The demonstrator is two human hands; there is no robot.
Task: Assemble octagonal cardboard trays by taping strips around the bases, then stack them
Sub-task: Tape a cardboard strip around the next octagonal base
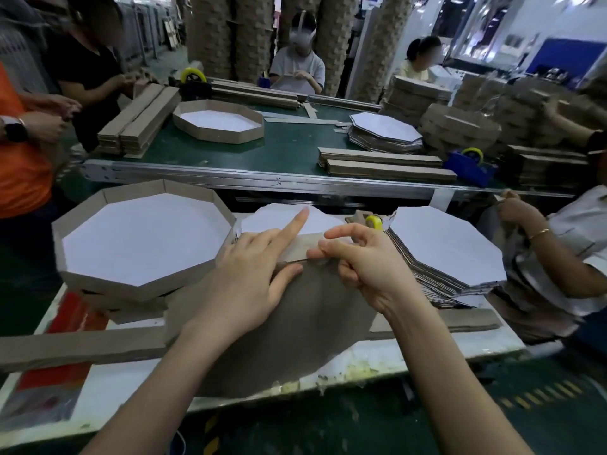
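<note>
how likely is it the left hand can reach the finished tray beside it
Likely yes: the finished tray sits beside the left hand with nothing between them, but that hand holds the brown base and must let go.

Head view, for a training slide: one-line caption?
The left hand and right hand hold a cardboard strip against a brown octagonal base; finished tray beside it.
</note>
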